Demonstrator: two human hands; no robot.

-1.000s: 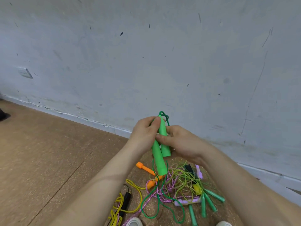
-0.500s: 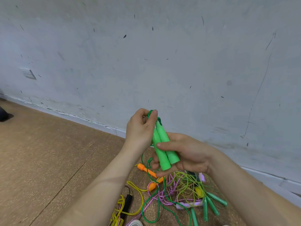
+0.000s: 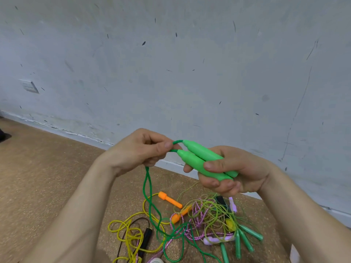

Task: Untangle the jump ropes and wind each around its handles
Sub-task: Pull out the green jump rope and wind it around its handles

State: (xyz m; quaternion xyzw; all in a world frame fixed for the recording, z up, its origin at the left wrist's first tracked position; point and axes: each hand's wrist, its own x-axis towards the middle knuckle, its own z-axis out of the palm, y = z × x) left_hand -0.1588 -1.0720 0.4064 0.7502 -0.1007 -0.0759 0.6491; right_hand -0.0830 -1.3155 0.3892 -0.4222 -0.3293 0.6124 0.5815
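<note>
**Q:** What differs from a second ago?

**A:** The paired green handles (image 3: pixel 201 158), then upright between both hands, now lie tilted in the right hand (image 3: pixel 247 168), which grips them alone. The left hand (image 3: pixel 136 150) pinches the green cord (image 3: pixel 176 142) at their tips. Winding looks ready to begin.

**Q:** And the cord?

**A:** Thin and limp; two strands trail down into the tangle (image 3: pixel 207 213) on the floor (image 3: pixel 38 177).

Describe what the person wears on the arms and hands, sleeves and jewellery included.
Nothing worn shows. The left hand and right hand are bare: no gloves, rings, watch or wristbands. The left forearm and right forearm are bare too, no sleeve in view.
</note>
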